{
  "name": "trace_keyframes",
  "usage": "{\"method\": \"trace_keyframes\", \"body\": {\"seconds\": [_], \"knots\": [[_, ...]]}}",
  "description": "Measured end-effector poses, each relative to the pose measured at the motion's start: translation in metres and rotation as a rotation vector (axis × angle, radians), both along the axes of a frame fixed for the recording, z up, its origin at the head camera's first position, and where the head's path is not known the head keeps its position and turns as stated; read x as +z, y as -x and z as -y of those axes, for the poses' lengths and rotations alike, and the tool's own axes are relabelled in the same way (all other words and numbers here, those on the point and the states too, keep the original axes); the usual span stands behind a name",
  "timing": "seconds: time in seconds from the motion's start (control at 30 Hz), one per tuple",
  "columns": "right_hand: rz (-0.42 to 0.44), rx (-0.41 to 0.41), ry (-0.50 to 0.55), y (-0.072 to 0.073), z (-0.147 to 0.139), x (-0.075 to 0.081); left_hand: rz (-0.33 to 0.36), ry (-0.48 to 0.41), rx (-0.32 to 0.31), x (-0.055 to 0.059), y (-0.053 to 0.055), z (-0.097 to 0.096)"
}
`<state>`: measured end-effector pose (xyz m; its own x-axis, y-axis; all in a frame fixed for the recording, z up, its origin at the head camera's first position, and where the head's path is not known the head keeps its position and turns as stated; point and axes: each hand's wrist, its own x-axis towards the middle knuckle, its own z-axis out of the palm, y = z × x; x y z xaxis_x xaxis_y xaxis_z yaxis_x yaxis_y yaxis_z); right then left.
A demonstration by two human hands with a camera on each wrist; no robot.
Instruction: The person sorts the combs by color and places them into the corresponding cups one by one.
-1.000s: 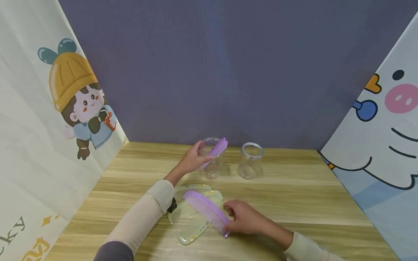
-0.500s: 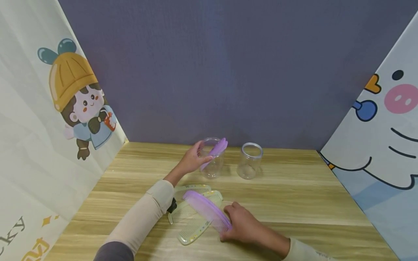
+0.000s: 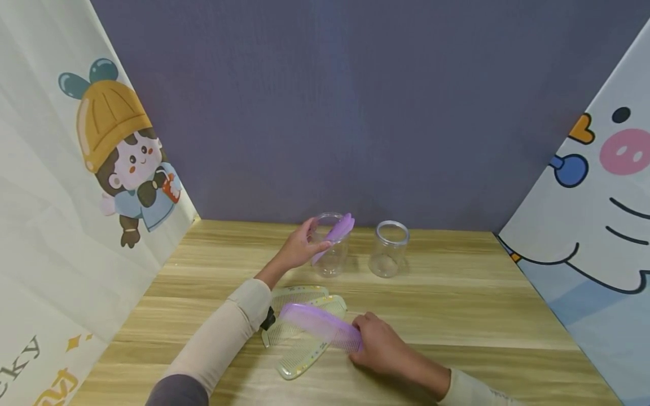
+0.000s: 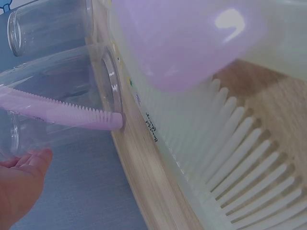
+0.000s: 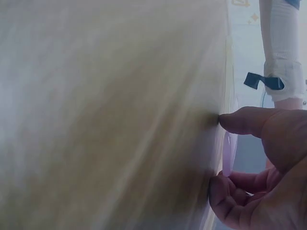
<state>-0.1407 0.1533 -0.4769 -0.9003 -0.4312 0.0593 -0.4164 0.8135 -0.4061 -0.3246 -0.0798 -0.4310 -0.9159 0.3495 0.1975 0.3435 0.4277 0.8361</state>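
Observation:
My left hand [image 3: 297,249] grips the side of a clear jar [image 3: 332,262], thumb across its front. A purple comb [image 3: 341,227] leans inside that jar, its upper end above the rim; the left wrist view shows this comb [image 4: 62,112] through the wall. My right hand [image 3: 381,344] pinches the right end of another purple comb [image 3: 320,324], which lies slanted over three pale green combs [image 3: 299,361]. In the right wrist view, thumb and fingers of the right hand [image 5: 273,158] close about this comb's end [image 5: 229,153] by the tabletop.
A second clear jar [image 3: 388,256] stands upright to the right of the first. The wooden table [image 3: 457,293] ends at a dark back wall [image 3: 325,113]. Printed cartoon panels flank it left and right. The left sleeve [image 3: 228,327] passes beside the green combs.
My right hand has taken hold of the purple comb's right end and turned the comb flatter across the green ones. The left hand, jars and leaning comb have stayed put.

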Motion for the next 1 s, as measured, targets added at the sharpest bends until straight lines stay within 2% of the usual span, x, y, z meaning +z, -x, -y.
{"method": "trace_keyframes", "body": {"seconds": [0.4,0.53,0.8,0.9,1.0], "knots": [[0.159,0.010,0.203,0.019,-0.017,0.001,0.007,-0.002,0.006,0.001,0.000,-0.001],[0.225,-0.014,0.268,0.023,-0.022,0.000,0.020,-0.012,-0.004,0.001,-0.001,-0.001],[0.385,-0.075,0.589,0.037,-0.030,0.001,0.020,-0.024,-0.015,0.001,-0.001,0.000],[0.406,-0.066,0.676,0.040,-0.032,0.002,0.016,-0.023,-0.012,0.001,0.000,0.000],[0.408,-0.064,0.715,0.042,-0.034,0.004,0.017,-0.025,-0.013,0.000,-0.001,0.000]]}}
